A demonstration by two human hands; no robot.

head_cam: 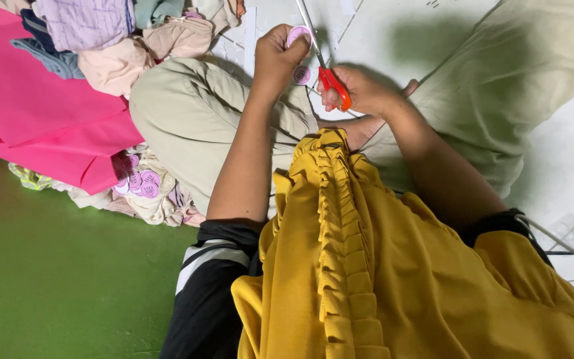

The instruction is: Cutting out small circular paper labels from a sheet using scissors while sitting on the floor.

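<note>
The small round pink tag sits pinched between the thumb and fingers of my left hand, held up over my crossed legs. It looks like thin card or paper, so I judge it light, easily bent and easily torn; holding it at the rim, clear of the blades, seems safest. My right hand is closed through the red handles of the scissors, whose blades run up beside the tag. A second pink tag hangs just below. More pink tags lie heaped beside my knee, near pink fabric and piled clothes.
</note>
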